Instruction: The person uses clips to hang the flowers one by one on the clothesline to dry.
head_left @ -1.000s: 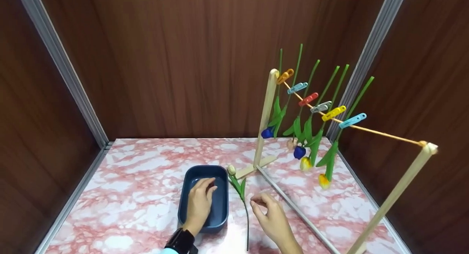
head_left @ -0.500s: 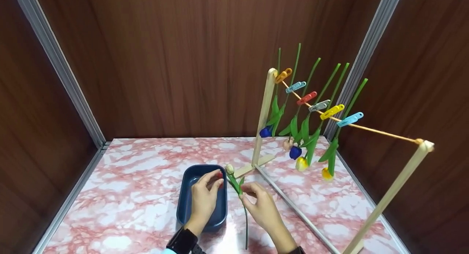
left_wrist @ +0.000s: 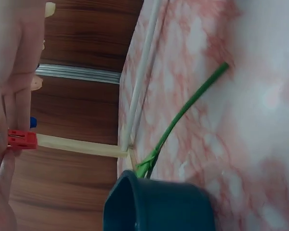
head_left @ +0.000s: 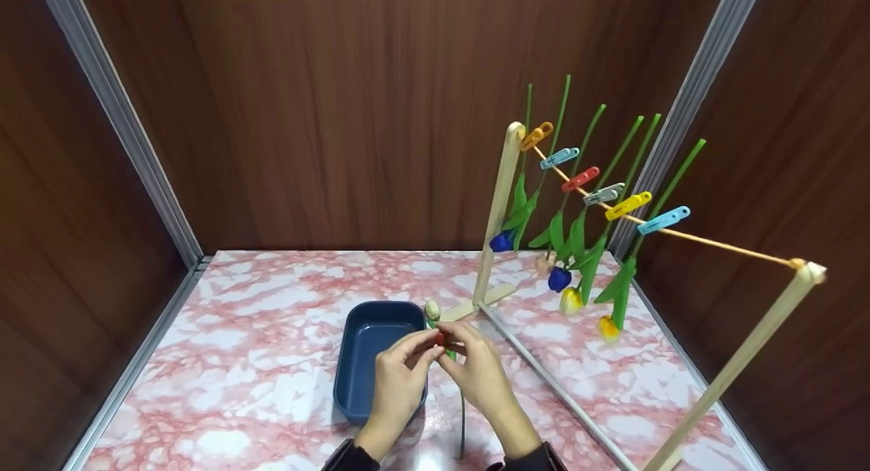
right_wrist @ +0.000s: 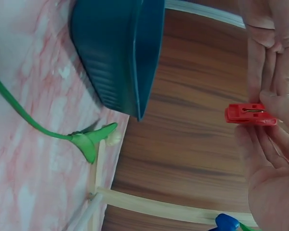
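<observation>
Above the table, both hands come together at a small red clothespin [right_wrist: 250, 114]. My left hand [head_left: 397, 379] pinches it, and my right hand [head_left: 481, 372] also holds it between thumb and fingers. Part of the clothespin is covered by fingertips; it shows in both wrist views, with its metal spring visible. Beneath the hands, an artificial white tulip [head_left: 433, 311] lies on the table, bloom pointing away. Its green leaves [right_wrist: 84, 144] and long stem [left_wrist: 190, 103] show in the wrist views. The hands hide the middle of it in the head view.
A dark blue tub [head_left: 348, 355] stands left of the tulip. To the right is a wooden rack [head_left: 504, 206] with a slanting orange cord [head_left: 734, 249]. Several tulips hang upside down from it by coloured clothespins, such as a yellow clothespin [head_left: 629, 206]. A metal bar [head_left: 557, 389] joins the posts.
The left hand has come out of the tub with the red clothespin and moved right. The right hand has moved from the tulip's stem to meet it at the clothespin.
</observation>
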Demonstrator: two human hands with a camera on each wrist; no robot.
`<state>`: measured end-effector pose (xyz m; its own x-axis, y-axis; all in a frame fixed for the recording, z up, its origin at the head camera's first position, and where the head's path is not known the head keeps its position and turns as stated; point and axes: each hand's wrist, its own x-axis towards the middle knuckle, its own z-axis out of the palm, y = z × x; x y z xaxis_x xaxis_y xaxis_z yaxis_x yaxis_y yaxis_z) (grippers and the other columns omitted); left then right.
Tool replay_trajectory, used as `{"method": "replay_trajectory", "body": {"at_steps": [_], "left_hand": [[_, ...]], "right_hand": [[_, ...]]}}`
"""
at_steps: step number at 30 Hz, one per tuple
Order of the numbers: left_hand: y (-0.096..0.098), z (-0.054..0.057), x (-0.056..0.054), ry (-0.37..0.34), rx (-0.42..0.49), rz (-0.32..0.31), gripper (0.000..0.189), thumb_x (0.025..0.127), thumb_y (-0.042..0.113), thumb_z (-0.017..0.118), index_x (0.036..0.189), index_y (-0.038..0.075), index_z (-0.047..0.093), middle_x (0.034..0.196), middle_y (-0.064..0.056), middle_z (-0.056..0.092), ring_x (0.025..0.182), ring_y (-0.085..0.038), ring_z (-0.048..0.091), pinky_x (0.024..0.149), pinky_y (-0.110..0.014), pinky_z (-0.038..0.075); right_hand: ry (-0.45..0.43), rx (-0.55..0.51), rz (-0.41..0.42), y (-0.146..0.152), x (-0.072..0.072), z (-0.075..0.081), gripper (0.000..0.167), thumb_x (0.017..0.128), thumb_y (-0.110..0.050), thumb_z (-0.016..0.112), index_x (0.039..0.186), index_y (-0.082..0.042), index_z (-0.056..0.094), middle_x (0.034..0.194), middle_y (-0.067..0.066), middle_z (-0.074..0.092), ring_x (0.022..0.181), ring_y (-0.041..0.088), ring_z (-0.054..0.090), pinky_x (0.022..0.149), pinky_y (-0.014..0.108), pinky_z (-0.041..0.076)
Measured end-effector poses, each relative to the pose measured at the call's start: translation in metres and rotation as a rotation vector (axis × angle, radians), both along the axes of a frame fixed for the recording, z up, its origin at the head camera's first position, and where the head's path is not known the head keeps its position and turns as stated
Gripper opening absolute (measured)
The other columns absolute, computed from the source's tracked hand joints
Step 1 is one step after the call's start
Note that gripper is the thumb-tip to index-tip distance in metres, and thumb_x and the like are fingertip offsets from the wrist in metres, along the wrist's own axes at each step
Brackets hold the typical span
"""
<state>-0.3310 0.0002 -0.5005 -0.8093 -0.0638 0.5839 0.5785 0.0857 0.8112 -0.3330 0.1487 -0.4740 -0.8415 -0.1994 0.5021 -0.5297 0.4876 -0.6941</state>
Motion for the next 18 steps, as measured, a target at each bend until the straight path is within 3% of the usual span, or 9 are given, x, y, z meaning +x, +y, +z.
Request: {"method": "replay_trajectory", "body": {"at_steps": [9,14,18], "left_hand": [[-0.0014,-0.0059,0.0001,0.074,-0.006,0.027,0.028,0.095,0.005,0.080,0.123,0.001,0.079,0.116,-0.017,0.083,0.106,-0.031,0.082,0.088,-0.032,0.068],[-0.0027,-0.0079,-0.0010,0.100,-0.008,0.041,0.028,0.096,0.006,0.080,0.123,0.002,0.078,0.118,-0.016,0.083,0.106,-0.030,0.082,0.088,-0.035,0.068],[-0.0065,-0.0085,-0.0014,0.079,0.010,0.049,0.026,0.097,0.008,0.080,0.123,0.005,0.078,0.118,-0.014,0.082,0.107,-0.029,0.082,0.088,-0.033,0.068]], "right_hand": [[-0.077,-0.013,-0.060,-0.0019,-0.0003,0.0049,0.037,0.095,-0.005,0.082,0.131,0.000,0.075,0.118,0.015,0.081,0.109,0.032,0.079,0.093,0.036,0.067],[-0.100,-0.036,-0.047,-0.0009,-0.0023,0.0063,0.035,0.095,-0.006,0.083,0.129,-0.001,0.077,0.116,0.014,0.082,0.107,0.031,0.080,0.093,0.032,0.067],[-0.114,-0.077,-0.011,-0.0019,-0.0061,0.0073,0.032,0.094,-0.002,0.082,0.126,0.000,0.079,0.116,0.016,0.081,0.108,0.033,0.079,0.093,0.032,0.067]]}}
